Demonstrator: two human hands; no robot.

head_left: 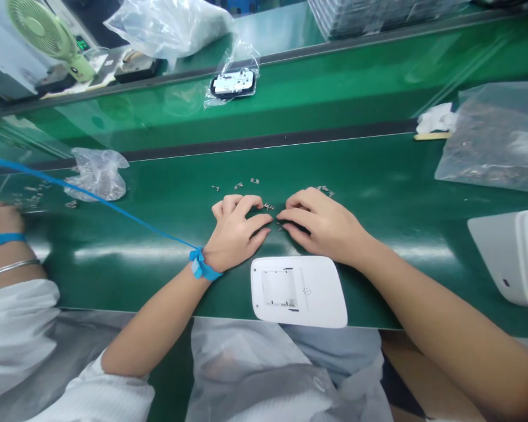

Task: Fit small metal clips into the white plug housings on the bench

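Note:
My left hand (237, 231) and my right hand (319, 225) meet fingertip to fingertip over the green worktop. Thumb and index of the right hand are closed around a small metal piece (278, 226). On the left, thumb and fingers are drawn together; whatever they pinch is too small to make out. Just beyond the left fingertips lies a little cluster of metal clips (268, 206). More small clips (238, 185) lie scattered farther back, and some (325, 190) are behind the right hand. Nearest me rests a white plastic housing (319, 293) with a rectangular recess and speaker holes.
A blue wrist-strap cord (127, 215) runs leftward from my left wrist. At far left is another person's hand (0, 217), near a plastic bag (99, 174). To the right are a large bag of small parts (497, 138) and a white device (514, 258). A raised shelf (273, 38) spans the back.

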